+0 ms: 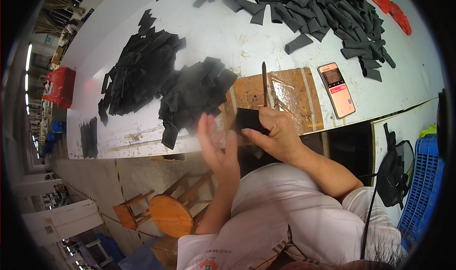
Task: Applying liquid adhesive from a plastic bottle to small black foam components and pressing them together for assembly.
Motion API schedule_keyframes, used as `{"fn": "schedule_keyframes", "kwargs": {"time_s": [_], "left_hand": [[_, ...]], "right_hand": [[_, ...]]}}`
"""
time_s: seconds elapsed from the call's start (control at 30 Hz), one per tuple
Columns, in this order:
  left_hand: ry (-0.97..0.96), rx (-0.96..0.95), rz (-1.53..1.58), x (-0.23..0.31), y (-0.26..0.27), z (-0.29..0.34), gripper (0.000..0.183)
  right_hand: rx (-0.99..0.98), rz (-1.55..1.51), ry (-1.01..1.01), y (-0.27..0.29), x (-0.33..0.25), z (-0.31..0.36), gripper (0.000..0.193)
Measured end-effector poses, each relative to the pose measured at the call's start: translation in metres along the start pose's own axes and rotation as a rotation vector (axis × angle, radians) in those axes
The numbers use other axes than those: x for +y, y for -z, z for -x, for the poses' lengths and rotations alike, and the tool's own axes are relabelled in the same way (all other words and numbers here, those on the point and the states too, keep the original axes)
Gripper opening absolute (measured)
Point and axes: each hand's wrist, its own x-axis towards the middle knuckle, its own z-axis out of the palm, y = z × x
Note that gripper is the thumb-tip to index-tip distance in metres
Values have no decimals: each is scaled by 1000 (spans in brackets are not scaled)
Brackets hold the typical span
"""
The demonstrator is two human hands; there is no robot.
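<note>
A small black fabric piece [247, 118] is pinched between the thumb and fingers of my right hand [278, 131], close to the table's front edge. My left hand [216, 146] is raised just left of it, slightly blurred, with thumb and fingers apart and nothing in them. Beyond my left hand lies a loose pile of flat black fabric pieces [194, 92], and a larger heap [140, 70] of them spreads farther left. In front of my right hand a worn wooden board [249, 89] lies on the table, with a thin dark pointed stick [264, 82] on it.
The white table [209, 37] carries a big heap of rolled-looking black pieces [308, 9] at the far right. A lit phone [337, 90] lies right of the board. A red bag [387, 9] sits at the far right corner. Wooden stools [171, 215] and a blue crate [420, 184] stand nearby.
</note>
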Motion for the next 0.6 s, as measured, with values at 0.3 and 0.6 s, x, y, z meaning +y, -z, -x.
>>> {"fn": "schedule_keyframes", "kwargs": {"time_s": [0.3,0.6], "left_hand": [[609,-640,668,-24,19,-23,18],[260,-456,331,-20,1,-12,7]], "right_hand": [[-412,-538,-233,22,-6,1,9],[12,-539,-229,12,-1,12,11]]}}
